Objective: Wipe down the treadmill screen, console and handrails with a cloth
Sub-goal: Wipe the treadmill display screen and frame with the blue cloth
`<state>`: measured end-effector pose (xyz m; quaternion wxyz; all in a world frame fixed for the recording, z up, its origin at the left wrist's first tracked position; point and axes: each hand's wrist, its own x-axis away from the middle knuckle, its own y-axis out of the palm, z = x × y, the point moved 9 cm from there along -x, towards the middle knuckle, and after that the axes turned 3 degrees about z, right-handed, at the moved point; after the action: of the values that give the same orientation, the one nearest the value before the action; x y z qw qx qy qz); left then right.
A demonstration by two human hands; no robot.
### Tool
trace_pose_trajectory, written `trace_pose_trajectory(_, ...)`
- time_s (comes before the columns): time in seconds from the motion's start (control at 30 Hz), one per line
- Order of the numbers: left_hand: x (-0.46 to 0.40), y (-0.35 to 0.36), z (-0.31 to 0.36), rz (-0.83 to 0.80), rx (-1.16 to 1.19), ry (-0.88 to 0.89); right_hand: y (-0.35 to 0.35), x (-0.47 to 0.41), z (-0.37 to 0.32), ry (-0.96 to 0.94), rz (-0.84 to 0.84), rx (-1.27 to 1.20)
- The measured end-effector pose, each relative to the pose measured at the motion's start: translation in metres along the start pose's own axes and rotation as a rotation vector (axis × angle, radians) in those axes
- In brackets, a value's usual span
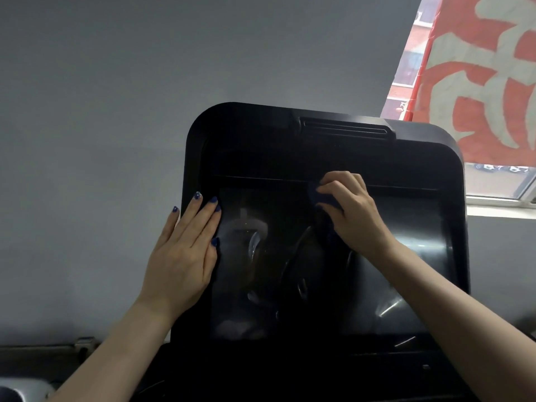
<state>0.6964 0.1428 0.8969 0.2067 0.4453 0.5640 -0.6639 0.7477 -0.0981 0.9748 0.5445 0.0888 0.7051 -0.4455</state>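
Your right hand [348, 210] sits just right of the frame's centre, fingers curled tight around a bunched dark blue cloth [323, 198], pressing it against the top edge of the screen [290, 256]. Only a small part of the cloth shows past your fingertips; the rest is hidden under the palm. Your left hand [185, 250] lies flat and open at centre left, holding nothing, palm on the left border of the console [246, 134] with fingertips reaching onto the glass.

The screen fills the middle of the frame, dark and switched off as far as I can tell, showing hazy reflections and a pale smear towards the lower left. The console's black housing surrounds it, with a slotted vent at the upper edge. No handrails are in view, so that part of the job looks not yet started.

Watch these from here:
- Your bare left fingertips rest on the glass and will likely leave fresh prints on it.
- With the cloth wadded so small, your knuckles or nails may drag on the screen instead of fabric.
- Pushing hard near the top could tilt the console; your left hand is the only brace.
- Streaks in the lower half could easily be missed against the reflections.
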Motion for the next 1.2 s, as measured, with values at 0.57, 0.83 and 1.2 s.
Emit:
trace_pose_trajectory(0.57,0.000,0.001,-0.002,0.007,0.044,-0.008,0.017,-0.019,-0.016,0.069,0.073,-0.010)
trace_pose_trajectory(0.83,0.011,-0.001,-0.001,-0.034,-0.019,0.004,0.021,-0.009,-0.026,-0.046,-0.066,-0.047)
trace_pose_trajectory(1.2,0.024,0.004,-0.004,-0.040,0.022,-0.026,0.031,-0.019,-0.045,-0.109,-0.110,-0.084)
